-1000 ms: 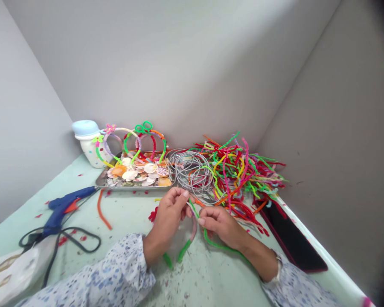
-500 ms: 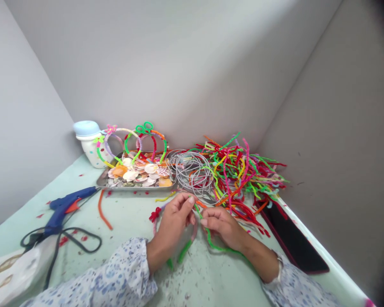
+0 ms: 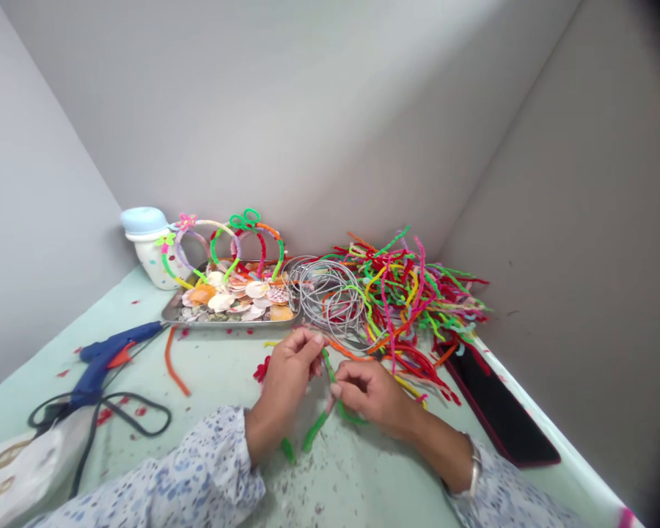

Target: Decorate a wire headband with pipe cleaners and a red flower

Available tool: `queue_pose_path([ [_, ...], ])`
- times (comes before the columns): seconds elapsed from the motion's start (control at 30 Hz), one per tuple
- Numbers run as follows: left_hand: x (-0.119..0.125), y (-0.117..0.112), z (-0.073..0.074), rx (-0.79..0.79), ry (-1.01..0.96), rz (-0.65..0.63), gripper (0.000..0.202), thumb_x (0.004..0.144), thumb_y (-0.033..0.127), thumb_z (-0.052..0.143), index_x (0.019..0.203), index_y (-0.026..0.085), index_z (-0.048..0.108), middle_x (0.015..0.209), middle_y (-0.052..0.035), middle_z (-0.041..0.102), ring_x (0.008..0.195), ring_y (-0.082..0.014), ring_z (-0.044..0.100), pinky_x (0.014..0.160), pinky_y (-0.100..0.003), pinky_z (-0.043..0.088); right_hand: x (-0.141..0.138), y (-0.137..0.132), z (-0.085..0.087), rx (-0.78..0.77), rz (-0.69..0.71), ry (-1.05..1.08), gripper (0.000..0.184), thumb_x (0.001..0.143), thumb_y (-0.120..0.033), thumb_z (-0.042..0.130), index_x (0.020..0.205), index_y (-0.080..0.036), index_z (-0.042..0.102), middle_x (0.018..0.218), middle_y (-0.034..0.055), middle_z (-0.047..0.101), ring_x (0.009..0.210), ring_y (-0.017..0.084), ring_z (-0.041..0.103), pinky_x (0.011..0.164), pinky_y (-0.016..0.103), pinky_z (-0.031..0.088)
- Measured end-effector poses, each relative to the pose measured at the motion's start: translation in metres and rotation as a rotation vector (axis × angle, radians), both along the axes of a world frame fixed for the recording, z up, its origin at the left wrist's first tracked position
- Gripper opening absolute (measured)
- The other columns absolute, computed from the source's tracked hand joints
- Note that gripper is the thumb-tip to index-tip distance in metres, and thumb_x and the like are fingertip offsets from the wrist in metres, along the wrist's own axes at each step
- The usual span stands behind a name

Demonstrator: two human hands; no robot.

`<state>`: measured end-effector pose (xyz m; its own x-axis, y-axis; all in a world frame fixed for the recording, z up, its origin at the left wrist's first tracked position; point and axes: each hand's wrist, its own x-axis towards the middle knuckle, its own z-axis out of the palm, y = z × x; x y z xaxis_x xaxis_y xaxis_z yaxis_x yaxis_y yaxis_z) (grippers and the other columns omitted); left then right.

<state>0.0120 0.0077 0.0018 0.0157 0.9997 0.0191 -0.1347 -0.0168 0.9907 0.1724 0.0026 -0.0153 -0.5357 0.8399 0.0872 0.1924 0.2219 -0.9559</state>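
A green pipe cleaner (image 3: 328, 364) is pinched at its upper end between the thumb and finger of my left hand (image 3: 292, 375). Lower down, my right hand (image 3: 377, 396) grips the same strand, and a loose green part curls out beneath it. Under and beside my left hand lies a headband (image 3: 314, 431) wrapped in coloured pipe cleaner, its two ends green. A red flower shape (image 3: 261, 369) shows on its left side; my left hand hides much of the band.
A metal tray (image 3: 231, 324) of seashells (image 3: 220, 301) stands at the back, with finished headbands (image 3: 212, 227) on it. Right of it are coiled wire hoops (image 3: 330, 293) and a pile of pipe cleaners (image 3: 418, 282). A blue glue gun (image 3: 96, 367) with its cord lies left; a black strip (image 3: 500, 407) lies right.
My right hand has drawn closer to my left hand along the green strand. The strand's loose tail has come in from the right. The camera view has shifted slightly.
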Motion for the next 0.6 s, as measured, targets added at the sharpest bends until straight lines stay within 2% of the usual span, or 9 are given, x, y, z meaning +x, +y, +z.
queue_pose_path([
  [0.13, -0.001, 0.001, 0.003, 0.024, -0.015, 0.020, 0.024, 0.081, 0.039, 0.058, 0.075, 0.017, 0.057, 0.050, 0.0052, 0.045, 0.048, -0.0079, 0.039, 0.047, -0.020, 0.029, 0.000, 0.002, 0.001, -0.177, 0.060, 0.083, 0.028, 0.083, -0.039, 0.058, 0.077, -0.013, 0.065, 0.052, -0.0043, 0.049, 0.044, 0.007, 0.039, 0.042, 0.020, 0.029],
  [0.33, -0.001, 0.001, 0.011, 0.054, -0.010, 0.051, 0.024, 0.081, 0.039, 0.059, 0.074, 0.016, 0.058, 0.052, 0.0047, 0.046, 0.050, -0.0077, 0.039, 0.049, -0.019, 0.031, 0.002, 0.004, 0.004, -0.291, 0.124, 0.110, 0.026, 0.078, -0.039, 0.065, 0.070, -0.014, 0.060, 0.050, -0.0058, 0.048, 0.041, 0.006, 0.038, 0.041, 0.019, 0.029],
  [0.5, -0.002, 0.000, 0.022, 0.071, 0.014, 0.066, 0.022, 0.079, 0.037, 0.061, 0.074, 0.015, 0.061, 0.052, 0.0038, 0.047, 0.050, -0.0079, 0.038, 0.048, -0.019, 0.030, 0.003, 0.004, 0.003, -0.299, 0.111, 0.155, 0.025, 0.080, -0.036, 0.063, 0.070, -0.017, 0.051, 0.056, -0.0036, 0.057, 0.043, 0.006, 0.038, 0.042, 0.019, 0.026],
  [0.6, -0.002, -0.002, 0.026, 0.064, 0.004, 0.063, 0.022, 0.079, 0.037, 0.060, 0.074, 0.015, 0.061, 0.051, 0.0036, 0.047, 0.049, -0.0078, 0.038, 0.048, -0.019, 0.030, 0.001, 0.003, 0.005, -0.309, 0.111, 0.169, 0.025, 0.080, -0.038, 0.063, 0.072, -0.017, 0.051, 0.054, -0.0060, 0.050, 0.045, 0.006, 0.036, 0.042, 0.019, 0.026],
])
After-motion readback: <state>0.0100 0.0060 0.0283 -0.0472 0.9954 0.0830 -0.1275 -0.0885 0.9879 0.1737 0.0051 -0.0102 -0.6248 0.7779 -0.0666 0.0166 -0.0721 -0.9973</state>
